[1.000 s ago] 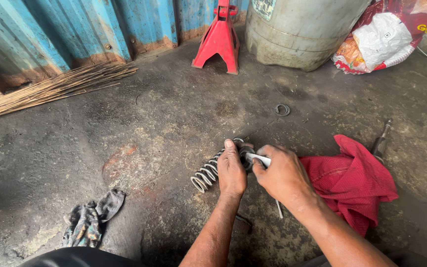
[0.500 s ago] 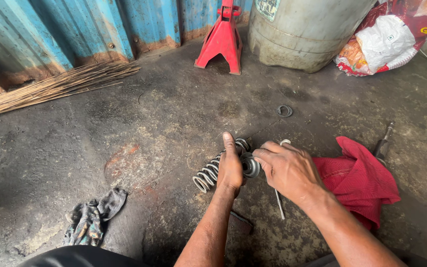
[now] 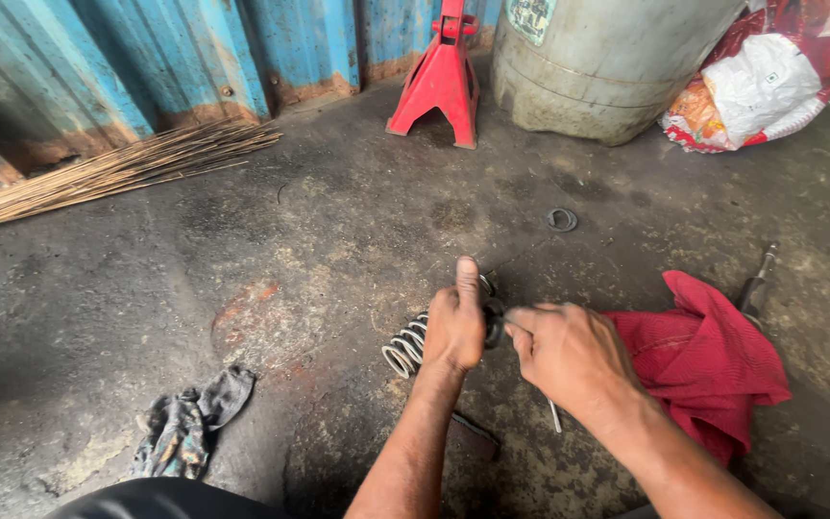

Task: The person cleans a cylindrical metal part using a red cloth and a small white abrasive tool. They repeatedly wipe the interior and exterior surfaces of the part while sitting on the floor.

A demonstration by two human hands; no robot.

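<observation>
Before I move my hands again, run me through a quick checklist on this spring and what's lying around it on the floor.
1. Left hand gripping the coil spring: ok, fingers wrapped over it, thumb up.
2. Right hand closed on the dark part at the spring's end: ok, though what that part is, cannot tell.
3. Spring supported: cannot tell whether it rests on the concrete floor or is lifted.
4. Red cloth close by: ok, just beside the right hand.
5. Small ring accounted for: ok, lying alone on the floor beyond the hands.
6. Thin metal rod under the right wrist: not ok, partly hidden below the arm.
</observation>
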